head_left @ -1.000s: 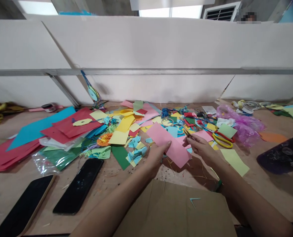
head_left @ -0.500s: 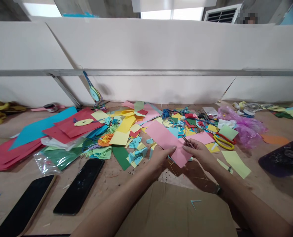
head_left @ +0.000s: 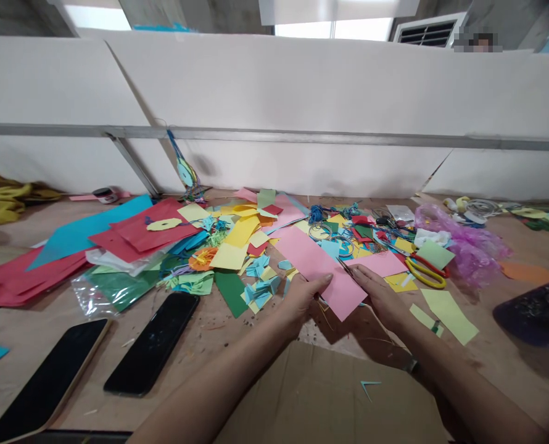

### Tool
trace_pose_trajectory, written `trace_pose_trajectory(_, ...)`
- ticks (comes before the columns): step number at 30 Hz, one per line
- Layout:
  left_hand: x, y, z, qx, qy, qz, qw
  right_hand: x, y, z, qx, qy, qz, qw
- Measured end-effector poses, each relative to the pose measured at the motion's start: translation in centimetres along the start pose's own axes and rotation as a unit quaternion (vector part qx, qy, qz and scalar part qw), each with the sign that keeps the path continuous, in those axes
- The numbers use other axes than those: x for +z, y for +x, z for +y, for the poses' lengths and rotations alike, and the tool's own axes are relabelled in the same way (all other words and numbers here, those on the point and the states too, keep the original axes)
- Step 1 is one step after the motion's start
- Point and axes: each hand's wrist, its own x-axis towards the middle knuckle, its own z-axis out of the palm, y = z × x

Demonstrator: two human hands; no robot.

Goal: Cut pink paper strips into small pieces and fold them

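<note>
Counting 2 hands [head_left: 305, 299] [head_left: 376, 290], 1 held pink sheet [head_left: 312, 260], 1 held tool [head_left: 344, 266] around 4-5 o'clock. Got 2 phones [head_left: 152, 345] [head_left: 47, 376] at 8, 1 jar [head_left: 105, 195] at 9, 1 purple bag [head_left: 475, 253] and 1 orange sheet [head_left: 527, 271] at 3, 1 cardboard [head_left: 339, 398] at 5. Can't count overlapping scraps [head_left: 231, 293].

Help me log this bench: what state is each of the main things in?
Left hand: closed on pink sheet
Pink sheet: held, largely flat
Right hand: closed around metal tool
Metal tool: at the pink sheet; open or shut unclear
Left phone: flat, screen dark
Right phone: flat, screen dark
Yellow-and-red-handled scissors: lying, unheld
Purple bag: crumpled
Clear bag: lying, wrinkled
</note>
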Motion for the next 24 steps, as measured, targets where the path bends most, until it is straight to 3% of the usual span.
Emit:
trace_pose_trajectory(9, 0.35, -0.52, -0.13, -0.004, -0.009, -0.023, 1.0, 0.25, 0.1, 1.05, 0.019, 0.065, 0.016, 0.998)
trace_pose_trajectory(13, 0.35, -0.71, -0.06, -0.014, 0.002, -0.024, 1.0, 0.23, 0.0, 0.94, 0.021, 0.065, -0.011, 0.998)
trace_pose_trajectory(24, 0.24, -0.45, -0.3, -0.01, 0.001, -0.03, 0.999, 0.36, -0.17, 0.79, 0.005, 0.042, 0.004, 0.999)
